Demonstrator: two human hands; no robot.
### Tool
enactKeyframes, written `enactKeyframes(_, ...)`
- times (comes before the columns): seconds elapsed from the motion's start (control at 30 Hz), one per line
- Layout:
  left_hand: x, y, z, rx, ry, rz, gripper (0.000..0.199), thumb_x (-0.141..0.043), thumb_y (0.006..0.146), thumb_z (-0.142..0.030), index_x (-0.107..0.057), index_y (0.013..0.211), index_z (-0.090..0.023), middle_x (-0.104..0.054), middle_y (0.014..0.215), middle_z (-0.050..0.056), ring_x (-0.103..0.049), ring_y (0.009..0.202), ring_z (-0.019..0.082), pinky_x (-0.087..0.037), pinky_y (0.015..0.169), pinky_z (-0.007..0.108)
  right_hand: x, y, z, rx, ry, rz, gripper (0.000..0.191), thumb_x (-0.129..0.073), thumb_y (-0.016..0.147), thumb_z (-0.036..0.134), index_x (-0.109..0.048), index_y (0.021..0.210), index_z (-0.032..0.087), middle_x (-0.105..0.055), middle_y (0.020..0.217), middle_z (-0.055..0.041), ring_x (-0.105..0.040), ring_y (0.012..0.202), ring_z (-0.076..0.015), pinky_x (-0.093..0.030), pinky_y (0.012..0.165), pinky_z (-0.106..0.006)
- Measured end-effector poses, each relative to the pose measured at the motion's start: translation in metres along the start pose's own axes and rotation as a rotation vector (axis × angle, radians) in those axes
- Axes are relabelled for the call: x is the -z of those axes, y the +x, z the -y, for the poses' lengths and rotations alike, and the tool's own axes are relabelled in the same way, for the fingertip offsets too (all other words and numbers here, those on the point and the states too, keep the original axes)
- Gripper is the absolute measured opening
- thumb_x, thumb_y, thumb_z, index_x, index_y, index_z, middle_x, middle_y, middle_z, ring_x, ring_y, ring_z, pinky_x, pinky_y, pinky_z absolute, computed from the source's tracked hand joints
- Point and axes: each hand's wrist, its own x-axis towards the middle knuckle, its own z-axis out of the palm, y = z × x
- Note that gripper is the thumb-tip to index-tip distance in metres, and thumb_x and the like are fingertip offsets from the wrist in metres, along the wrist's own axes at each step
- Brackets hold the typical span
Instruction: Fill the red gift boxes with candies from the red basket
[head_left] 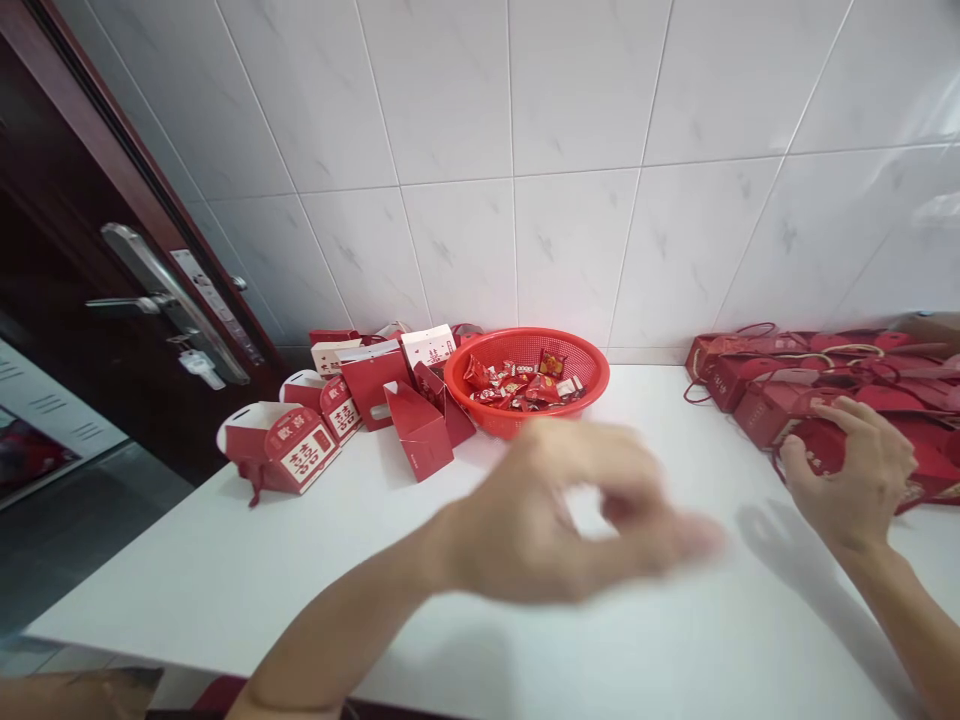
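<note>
My left hand (pixel 562 520) hangs over the middle of the white table (pixel 600 640), smeared by motion. Its fingers are curled and its thumb points right; I see nothing in it, but the fingertips are too blurred to tell whether they touch. At the right, my right hand (pixel 851 470) is over a row of red gift boxes (pixel 765 405) with cords. Its thumb and fingers are apart, at the near red box (pixel 817 440); contact cannot be made out. Beyond my left hand sits a red plastic basket (pixel 525 340) with wrapped candies (pixel 540 385) in it.
Open red-and-white boxes (pixel 300 450) with Chinese characters stand at the left of the table, beside several tilted red cartons (pixel 420 430). A tiled wall (pixel 465 120) rises behind. At far left is a dark door with a metal handle (pixel 176 300) and hanging keys (pixel 199 365).
</note>
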Motion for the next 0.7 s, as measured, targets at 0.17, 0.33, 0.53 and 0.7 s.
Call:
enactKeyframes(0.17,0.075,-0.012,0.100,0.479,0.434,-0.332,0.023,-0.059,0.087,-0.035,-0.071,0.077,-0.018,-0.076,0.083,0.004,-0.068,0.080,0.019,-0.051,0.076,0.026,0.005,0.002,0.018,0.075,0.044,0.027,0.034,-0.053,0.090,0.039,-0.062,0.114,0.016,-0.070,0.114,-0.0193,-0.066,0.108,-0.0351,-0.047,0.093,-0.049)
enactKeyframes(0.33,0.130,-0.040,0.166,1.138,0.818,-0.282,0.028,-0.057,0.086,-0.038,-0.075,0.093,-0.019,-0.077,0.106,0.014,-0.067,0.109,0.034,-0.050,0.090,0.040,0.007,0.001,0.029,0.065,0.085,0.086,0.030,-0.051,0.092,0.039,-0.062,0.110,0.017,-0.070,0.113,-0.0184,-0.065,0.106,-0.0331,-0.047,0.092,-0.047)
enactKeyframes(0.53,0.135,-0.059,0.188,1.291,0.759,-0.291,0.014,-0.064,0.073,-0.029,-0.073,0.069,-0.020,-0.077,0.088,0.019,-0.070,0.098,0.044,-0.053,0.080,0.049,0.008,-0.002,0.032,0.057,0.106,0.136,0.028,-0.049,0.092,0.038,-0.062,0.108,0.018,-0.071,0.111,-0.0168,-0.065,0.104,-0.0311,-0.049,0.090,-0.045)
enactKeyframes(0.7,0.145,-0.078,0.188,1.217,0.670,-0.383,0.012,-0.060,0.059,-0.017,-0.069,0.058,-0.024,-0.078,0.079,0.011,-0.071,0.097,0.038,-0.052,0.083,0.041,0.008,-0.006,0.033,0.032,0.118,0.165,0.027,-0.049,0.092,0.036,-0.062,0.108,0.019,-0.071,0.111,-0.0152,-0.064,0.104,-0.0302,-0.049,0.091,-0.044)
